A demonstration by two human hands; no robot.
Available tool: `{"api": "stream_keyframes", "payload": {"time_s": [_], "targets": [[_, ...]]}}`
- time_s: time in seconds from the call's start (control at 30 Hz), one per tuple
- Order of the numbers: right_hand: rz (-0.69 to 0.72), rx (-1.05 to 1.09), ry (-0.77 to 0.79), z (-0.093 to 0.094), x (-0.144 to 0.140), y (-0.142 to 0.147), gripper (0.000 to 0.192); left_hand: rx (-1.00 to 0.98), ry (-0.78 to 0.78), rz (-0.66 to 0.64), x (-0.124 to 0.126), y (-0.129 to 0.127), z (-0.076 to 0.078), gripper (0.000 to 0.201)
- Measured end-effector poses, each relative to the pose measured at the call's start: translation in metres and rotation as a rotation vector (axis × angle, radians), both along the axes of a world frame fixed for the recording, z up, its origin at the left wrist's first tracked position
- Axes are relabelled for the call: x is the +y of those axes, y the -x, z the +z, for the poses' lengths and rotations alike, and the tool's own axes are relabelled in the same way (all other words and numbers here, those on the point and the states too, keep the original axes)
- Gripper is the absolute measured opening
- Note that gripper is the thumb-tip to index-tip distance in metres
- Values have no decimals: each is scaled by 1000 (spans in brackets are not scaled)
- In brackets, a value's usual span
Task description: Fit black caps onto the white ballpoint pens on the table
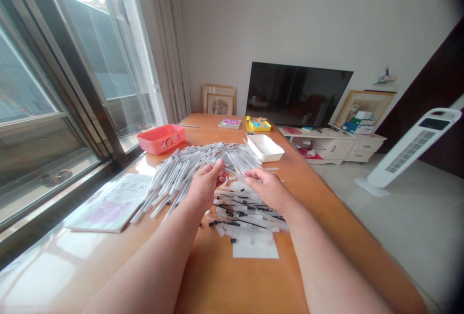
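view from a head camera, looking down at two bare forearms stretched over a wooden desk (224, 275). the left hand (206, 186) and right hand (268, 189) meet just above the middle of the desk, fingertips turned toward each other. between them runs a thin pen part (232, 171), lying roughly left to right; the left grip pinches one end with fingers curled, and the right grip's thumb and forefinger close on the other end. both hands are about equally near it.

directly beyond and to the left of the hands lies a big fan-shaped heap of white pen barrels (188, 169), their long axes pointing away and to the right. under and just in front of the hands sits a looser pile of refills and small black pieces (242, 217) on white paper.

farther back stand a white tray (265, 148) to the right and a pink tray (161, 138) to the left, near a window. an open booklet (116, 202) lies at the left edge. nothing stands between the hands and the piles.
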State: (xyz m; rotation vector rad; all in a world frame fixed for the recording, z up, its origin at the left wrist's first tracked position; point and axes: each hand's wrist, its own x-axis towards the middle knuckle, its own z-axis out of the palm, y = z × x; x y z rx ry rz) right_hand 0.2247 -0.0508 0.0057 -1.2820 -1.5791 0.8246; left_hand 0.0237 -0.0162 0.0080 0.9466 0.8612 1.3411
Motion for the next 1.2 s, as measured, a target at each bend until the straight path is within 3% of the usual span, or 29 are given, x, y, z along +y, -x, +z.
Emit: {"api": "stream_keyframes", "payload": {"time_s": [0.17,0.33,0.4,0.5,0.63,0.73,0.8,0.93,1.2], "targets": [[-12,-186,-43,-5,2,-3,18,23,12,1,2,0,-1,46],[-59,-358,-95,-13,10,-27,11,34,-44,263,14,19,3,46],[-74,-433,-95,-16,13,-35,10,124,-98,358,17,26,3,44],[-105,-502,-84,-20,16,-43,15,450,-232,413,17,29,0,37],[-150,-559,-67,-21,19,-44,24,1102,-464,345,8,19,-4,34],[-167,-614,-43,-22,21,-40,25,1384,-559,176,2,6,-11,27],[-177,-654,-26,-23,22,-35,25,1447,-569,79,0,0,-17,19],[-178,-734,-7,-24,20,-27,26,1472,-578,-1,-1,-5,-24,22],[-123,-847,30,-20,12,-16,27,1506,-511,-109,-7,-2,-15,22]]}}
